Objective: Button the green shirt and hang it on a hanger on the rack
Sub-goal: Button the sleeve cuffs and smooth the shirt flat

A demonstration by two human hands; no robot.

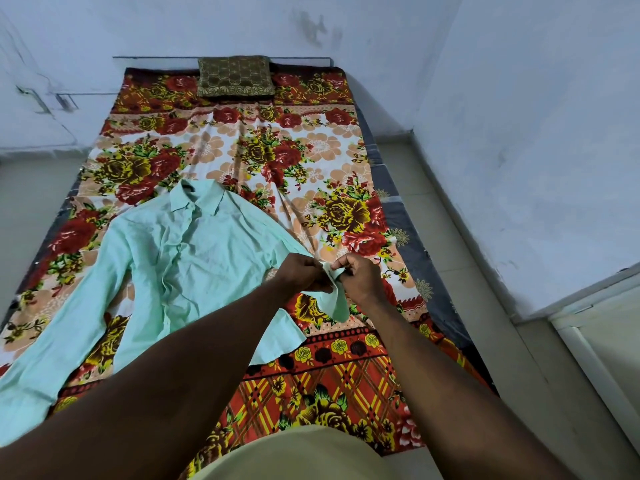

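A pale green long-sleeved shirt lies face up on the bed, collar toward the pillow, its front placket closed down the middle. One sleeve stretches out to the lower left. The other sleeve's cuff is lifted off the bed between my hands. My left hand pinches one edge of that cuff, and my right hand pinches the other edge right beside it. No hanger or rack is in view.
The bed carries a floral sheet in red, yellow and white. A brown patterned pillow sits at the far end. Pale walls stand behind and to the right, with tiled floor along the bed's right side and a white cabinet at lower right.
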